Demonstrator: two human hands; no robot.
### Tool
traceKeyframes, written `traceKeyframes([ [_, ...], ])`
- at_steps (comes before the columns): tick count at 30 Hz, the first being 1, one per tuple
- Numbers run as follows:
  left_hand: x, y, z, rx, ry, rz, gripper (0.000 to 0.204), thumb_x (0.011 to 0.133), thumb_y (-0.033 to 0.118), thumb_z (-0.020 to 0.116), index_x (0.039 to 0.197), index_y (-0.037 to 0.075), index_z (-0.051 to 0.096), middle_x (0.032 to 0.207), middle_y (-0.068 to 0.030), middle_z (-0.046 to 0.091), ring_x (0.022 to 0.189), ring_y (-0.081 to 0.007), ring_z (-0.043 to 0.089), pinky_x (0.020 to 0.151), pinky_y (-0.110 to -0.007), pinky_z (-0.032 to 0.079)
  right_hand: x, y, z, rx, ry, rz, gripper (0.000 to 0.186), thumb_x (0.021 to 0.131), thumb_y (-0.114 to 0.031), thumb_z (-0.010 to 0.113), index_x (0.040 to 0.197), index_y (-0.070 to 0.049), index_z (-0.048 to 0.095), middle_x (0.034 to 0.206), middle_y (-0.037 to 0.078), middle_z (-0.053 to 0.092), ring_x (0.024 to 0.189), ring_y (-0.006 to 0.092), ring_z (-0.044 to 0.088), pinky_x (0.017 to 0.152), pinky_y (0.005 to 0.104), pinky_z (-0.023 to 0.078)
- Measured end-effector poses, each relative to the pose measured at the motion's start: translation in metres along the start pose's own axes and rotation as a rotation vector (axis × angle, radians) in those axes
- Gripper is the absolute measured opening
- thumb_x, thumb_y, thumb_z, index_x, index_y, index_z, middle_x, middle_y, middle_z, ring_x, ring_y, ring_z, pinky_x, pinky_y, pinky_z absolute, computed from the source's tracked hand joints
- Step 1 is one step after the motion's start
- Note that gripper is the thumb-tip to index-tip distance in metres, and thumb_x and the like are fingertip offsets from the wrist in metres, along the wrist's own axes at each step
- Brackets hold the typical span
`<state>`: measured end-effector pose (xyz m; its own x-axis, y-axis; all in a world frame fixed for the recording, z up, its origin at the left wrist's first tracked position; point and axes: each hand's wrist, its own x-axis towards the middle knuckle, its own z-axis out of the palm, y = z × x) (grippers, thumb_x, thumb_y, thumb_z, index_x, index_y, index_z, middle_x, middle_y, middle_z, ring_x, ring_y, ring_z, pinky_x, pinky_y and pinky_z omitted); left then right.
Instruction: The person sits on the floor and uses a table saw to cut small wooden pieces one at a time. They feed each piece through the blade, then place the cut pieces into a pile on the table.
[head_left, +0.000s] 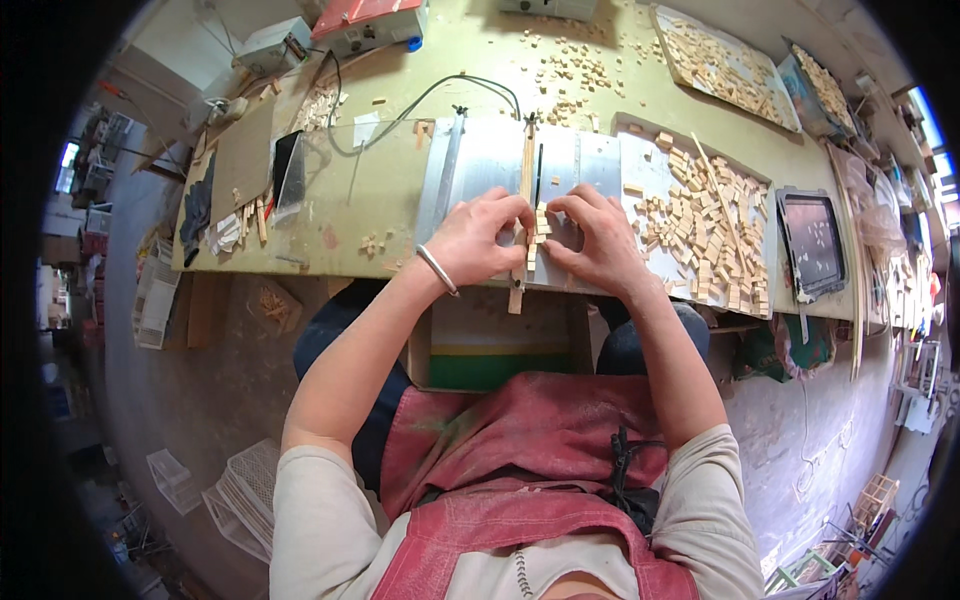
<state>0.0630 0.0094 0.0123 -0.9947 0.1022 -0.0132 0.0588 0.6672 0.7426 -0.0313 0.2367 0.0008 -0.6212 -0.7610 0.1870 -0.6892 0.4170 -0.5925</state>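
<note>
A short row of small pale wooden blocks (540, 226) sits beside a long wooden strip (526, 160) on a metal work plate (490, 150). My left hand (485, 238) comes from the left, its thumb and forefinger curved against the strip and the row. From the other side my right hand (602, 238) meets the same blocks with bent thumb and forefinger. The fingertips of both hands close in on the row, partly covering it. A thin dark line (540, 165) runs along the plate just beyond the blocks. A bracelet circles my left wrist.
A shallow tray (640, 150) at right holds many loose blocks and a thin stick. Farther right lies a black-framed tray (812, 240). Another block-filled tray (725, 65) is at the far right. A black cable (400, 110) loops across the table; a red-topped box (370, 22) stands at the back.
</note>
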Motion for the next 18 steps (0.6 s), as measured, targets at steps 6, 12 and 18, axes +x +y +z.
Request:
traceKeyframes([
  [6,-0.001,-0.002,0.003,-0.045,0.036,0.018,0.018,0.087,0.013,0.076,0.104,0.006,0.074,0.099,-0.0104,0.061,0.084,-0.0235,0.067,0.079,-0.036,0.057,-0.004,0.001,0.002,0.001,0.017,-0.014,0.042,0.085,-0.024,0.083,0.122,-0.008,0.072,0.115,0.011,0.067,0.105,0.0306,0.065,0.097,0.0414,0.047],
  [12,0.001,-0.007,0.011,-0.056,0.093,-0.043,0.014,0.091,0.011,0.076,0.102,0.004,0.073,0.096,-0.0105,0.062,0.081,-0.0211,0.067,0.076,-0.034,0.057,-0.003,-0.002,0.002,0.014,0.017,-0.021,0.038,0.086,-0.025,0.082,0.119,-0.009,0.074,0.114,0.012,0.066,0.107,0.0329,0.066,0.097,0.0438,0.048],
  [18,0.001,0.001,0.017,-0.011,0.158,-0.064,0.011,0.091,0.012,0.077,0.097,0.003,0.074,0.091,-0.0103,0.063,0.077,-0.0206,0.067,0.073,-0.034,0.057,-0.004,-0.003,0.001,0.007,0.010,-0.010,0.038,0.087,-0.024,0.082,0.120,-0.008,0.073,0.116,0.012,0.066,0.107,0.0331,0.066,0.097,0.0433,0.049],
])
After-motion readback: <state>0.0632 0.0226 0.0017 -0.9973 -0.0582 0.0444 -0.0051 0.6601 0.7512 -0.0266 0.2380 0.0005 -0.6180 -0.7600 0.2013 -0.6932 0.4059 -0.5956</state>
